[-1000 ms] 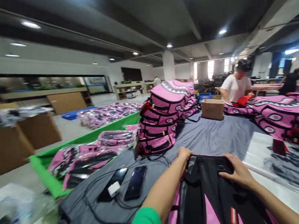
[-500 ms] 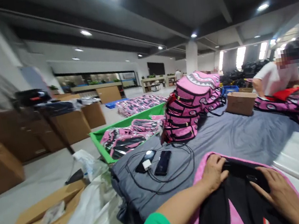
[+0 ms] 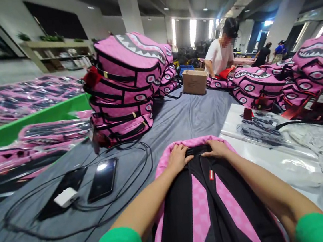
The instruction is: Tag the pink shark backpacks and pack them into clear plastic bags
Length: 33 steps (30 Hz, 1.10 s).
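Observation:
A pink backpack with black straps lies back side up on the grey cloth of the table right in front of me. My left hand grips its top edge left of the black carry handle, fingers curled over the rim. My right hand grips the same edge right of the handle, thumb near the handle. Both arms reach out over the straps.
A tall stack of pink shark-face backpacks stands ahead left. Two phones and a white charger with looped cables lie left. A cardboard box and a person in white are farther back. More backpacks pile right.
The view swung right and down. Both hands slid forward to the backpack's top edge, now close together by the handle.

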Tool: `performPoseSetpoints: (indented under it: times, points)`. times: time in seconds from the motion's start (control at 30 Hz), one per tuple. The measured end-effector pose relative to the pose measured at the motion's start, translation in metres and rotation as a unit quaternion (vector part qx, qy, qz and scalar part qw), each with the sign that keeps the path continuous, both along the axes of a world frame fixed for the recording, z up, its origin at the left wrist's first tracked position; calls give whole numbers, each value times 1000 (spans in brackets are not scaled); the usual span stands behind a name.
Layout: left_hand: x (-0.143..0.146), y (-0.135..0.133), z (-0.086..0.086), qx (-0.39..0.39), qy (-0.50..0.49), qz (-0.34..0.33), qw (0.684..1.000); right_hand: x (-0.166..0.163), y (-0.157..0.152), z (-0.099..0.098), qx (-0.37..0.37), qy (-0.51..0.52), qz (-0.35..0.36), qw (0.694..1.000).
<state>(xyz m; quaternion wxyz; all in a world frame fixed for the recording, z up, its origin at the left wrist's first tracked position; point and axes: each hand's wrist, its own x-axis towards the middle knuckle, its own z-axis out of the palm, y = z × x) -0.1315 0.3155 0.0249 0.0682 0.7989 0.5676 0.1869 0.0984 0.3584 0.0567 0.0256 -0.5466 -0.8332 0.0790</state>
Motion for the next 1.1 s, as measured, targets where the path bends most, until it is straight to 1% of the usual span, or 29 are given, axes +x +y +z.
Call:
performPoseSetpoints:
  times: [0.07, 0.13, 0.2, 0.27, 0.33, 0.4, 0.47, 0.53, 0.63, 0.7, 0.77, 0.83, 0.9, 0.97, 1.03, 1.1]
  points:
    - [0, -6, 2, -5, 21, -11, 1000, -1, -3, -5, 19, 1, 4, 1000]
    - [2, -2, 3, -16, 42, -7, 999, 0, -10, -13, 47, 6, 4, 999]
    - [5, 12, 6, -34, 61, 24, 997, 1, -15, -19, 68, 11, 3, 998]
    - [7, 31, 14, -62, 75, 51, 994, 3, -16, -23, 80, 18, 3, 997]
    - [9, 42, 27, -102, 82, 48, 990, 3, -13, -25, 88, 27, 0, 996]
    - [11, 39, 40, -125, 83, 36, 988, 2, -10, -27, 95, 34, -10, 995]
    - [20, 23, 48, -111, 80, 33, 990, 0, -9, -29, 99, 36, -22, 994]
    - [34, 1, 45, -107, 75, 19, 991, -4, -10, -32, 102, 34, -32, 994]
    - [52, -23, 30, -149, 72, 0, 986, -5, -11, -29, 99, 30, -26, 994]
    - [58, -30, 22, -156, 74, 12, 985, 1, -6, -19, 89, 27, 2, 996]
    - [59, -32, 19, -146, 71, 28, 986, 12, 6, -2, 88, 23, 23, 996]
    - [57, -33, 18, -131, 72, 36, 988, 23, 25, 14, 86, 10, 22, 996]
    - [56, -34, 16, -105, 78, 36, 991, 30, 48, 24, 60, -14, 11, 998]
    - [54, -32, 12, -60, 77, 28, 995, 32, 70, 23, 18, -43, 10, 999]
    - [51, -26, 7, -19, 64, 7, 998, 31, 88, 14, -9, -66, 14, 998]
    - [48, -16, 4, -23, 53, -13, 998, 30, 99, 6, -10, -81, 15, 997]
